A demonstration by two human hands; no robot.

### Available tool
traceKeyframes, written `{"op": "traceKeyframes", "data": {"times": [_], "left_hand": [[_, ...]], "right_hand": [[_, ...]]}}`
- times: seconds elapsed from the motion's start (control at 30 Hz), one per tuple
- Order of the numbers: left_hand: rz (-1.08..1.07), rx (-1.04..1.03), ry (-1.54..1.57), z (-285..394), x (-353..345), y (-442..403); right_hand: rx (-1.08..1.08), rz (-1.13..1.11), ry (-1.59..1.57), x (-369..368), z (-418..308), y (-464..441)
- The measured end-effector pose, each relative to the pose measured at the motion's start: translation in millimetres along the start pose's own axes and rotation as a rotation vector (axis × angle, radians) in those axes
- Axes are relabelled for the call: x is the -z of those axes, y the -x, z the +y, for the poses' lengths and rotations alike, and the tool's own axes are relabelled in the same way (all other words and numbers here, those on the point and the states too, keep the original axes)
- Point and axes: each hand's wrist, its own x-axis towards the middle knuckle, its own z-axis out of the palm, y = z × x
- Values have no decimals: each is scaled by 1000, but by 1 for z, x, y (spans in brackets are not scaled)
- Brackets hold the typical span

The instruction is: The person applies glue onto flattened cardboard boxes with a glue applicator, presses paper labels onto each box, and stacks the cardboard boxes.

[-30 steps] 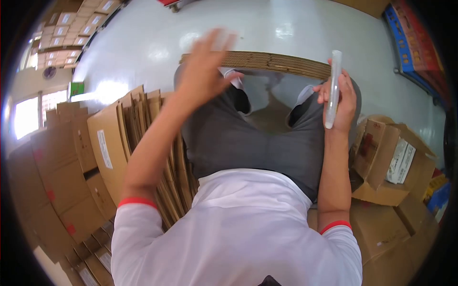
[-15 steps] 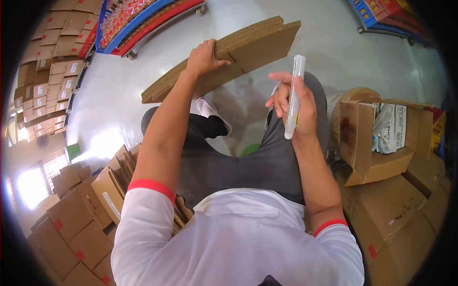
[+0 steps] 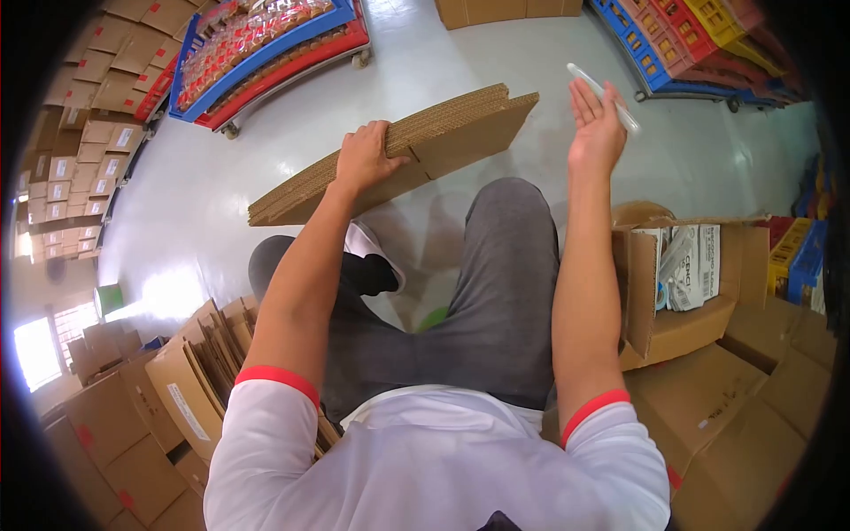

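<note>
My left hand (image 3: 365, 157) grips the upper edge of a stack of flattened cardboard (image 3: 460, 133), fingers over the far side and thumb on the near face. The stack stands tilted on edge above the floor, in front of my knees. Out to the right, my right hand (image 3: 598, 128) is raised with a whitish, pen-like tube (image 3: 620, 106) lying across it behind the fingers. The fingers are fairly straight, and the tube sticks out on both sides.
Wheeled blue and red crates (image 3: 292, 66) with packed goods stand at upper left, more stacked crates (image 3: 673, 44) at upper right. An open carton (image 3: 691, 327) with packets sits right of my knee. Folded cardboard (image 3: 190, 389) and stacked boxes (image 3: 111, 416) are at left.
My left hand took hold of the cardboard stack, and it swung out to a slant. My right hand has moved forward and outward with the tube, its fingers straighter. The view has turned.
</note>
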Motion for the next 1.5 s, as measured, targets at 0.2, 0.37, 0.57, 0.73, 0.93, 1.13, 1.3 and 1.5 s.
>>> {"op": "traceKeyframes", "data": {"times": [0.2, 0.37, 0.57, 0.73, 0.93, 1.13, 1.3, 1.5], "left_hand": [[-7, -21, 32, -4, -2, -2], [13, -43, 46, -5, 1, 2], [5, -34, 29, -5, -2, 0], [85, -118, 369, -18, 0, 4], [243, 199, 1081, -68, 33, 16], [366, 146, 622, -38, 30, 52], [384, 119, 443, -37, 29, 59], [316, -104, 70, 38, -12, 52]], "right_hand": [[-150, -132, 399, 12, 119, -98], [-268, -436, 452, -2, 151, -95], [-327, -477, 318, -14, 158, -61], [-251, -437, 357, -12, 164, -53], [-219, -417, 503, -2, 162, -42], [-231, -350, 509, 0, 169, -43], [-221, -364, 576, 5, 169, -43], [-142, -359, 648, 9, 175, -46]]}}
